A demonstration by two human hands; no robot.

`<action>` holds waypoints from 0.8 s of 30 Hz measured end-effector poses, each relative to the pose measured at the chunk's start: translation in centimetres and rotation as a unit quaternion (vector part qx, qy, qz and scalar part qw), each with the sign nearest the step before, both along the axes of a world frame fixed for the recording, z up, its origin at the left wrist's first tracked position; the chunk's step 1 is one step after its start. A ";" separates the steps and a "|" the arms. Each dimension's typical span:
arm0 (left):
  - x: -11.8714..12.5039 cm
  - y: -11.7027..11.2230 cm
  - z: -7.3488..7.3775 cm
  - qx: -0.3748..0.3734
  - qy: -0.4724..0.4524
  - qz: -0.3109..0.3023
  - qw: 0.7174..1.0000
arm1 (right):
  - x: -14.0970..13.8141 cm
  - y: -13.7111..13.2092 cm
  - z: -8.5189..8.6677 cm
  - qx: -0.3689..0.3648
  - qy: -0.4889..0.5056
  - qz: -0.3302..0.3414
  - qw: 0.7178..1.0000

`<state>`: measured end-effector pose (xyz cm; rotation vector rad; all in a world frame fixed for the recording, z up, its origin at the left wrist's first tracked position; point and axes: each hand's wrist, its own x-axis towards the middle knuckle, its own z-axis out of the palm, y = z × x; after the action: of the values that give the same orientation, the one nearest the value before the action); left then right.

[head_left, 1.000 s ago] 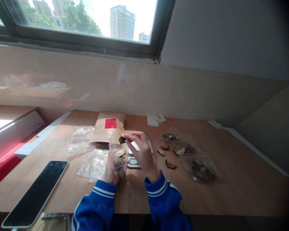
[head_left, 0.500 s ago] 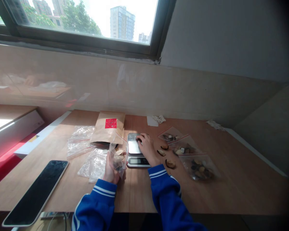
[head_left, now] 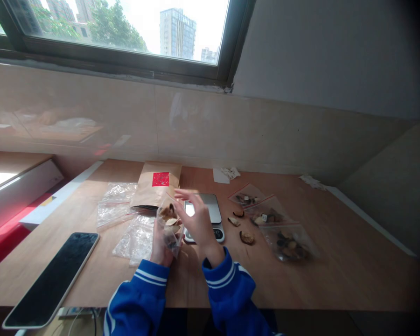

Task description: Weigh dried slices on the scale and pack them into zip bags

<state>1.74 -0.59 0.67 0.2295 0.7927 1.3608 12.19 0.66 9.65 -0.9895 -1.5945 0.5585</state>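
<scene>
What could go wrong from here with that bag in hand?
The clear zip bag in the left hand tilts, its mouth apparently open, so dried slices might spill onto the digital kitchen scale. The right hand hovers just above the scale and could knock it. Loose slices lie close beside the filled bags, so they could get mixed up.

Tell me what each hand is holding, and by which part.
The left hand grips a clear plastic zip bag of brown dried slices by its lower end; the open right hand holds nothing.
</scene>
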 end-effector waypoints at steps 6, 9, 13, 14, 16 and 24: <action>-0.2 0.0 0.3 -0.004 0.005 0.023 1.000 | -0.1 -0.9 -1.1 0.004 -0.018 -0.044 0.999; -0.3 0.1 0.6 -0.009 -0.011 0.039 0.999 | 0.7 -2.5 -1.9 -0.024 -0.013 -0.044 0.999; 0.1 -0.1 1.8 0.012 -0.063 0.044 0.997 | 0.3 -4.1 -2.9 -0.038 -0.044 -0.038 0.998; 0.3 -0.3 2.1 0.019 -0.072 0.031 0.997 | 0.1 -4.3 -3.1 -0.043 -0.046 -0.044 0.997; 0.5 -0.6 2.6 0.036 -0.074 0.006 0.997 | -0.2 -4.2 -3.3 -0.060 -0.029 -0.070 0.995; 0.9 -2.1 2.6 0.074 0.065 0.085 0.992 | 2.4 -4.6 -1.2 -0.156 0.069 -0.002 0.985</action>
<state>2.67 -2.65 3.27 0.3774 0.8352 1.5795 14.62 -3.95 8.47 -1.1586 -1.4067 0.8749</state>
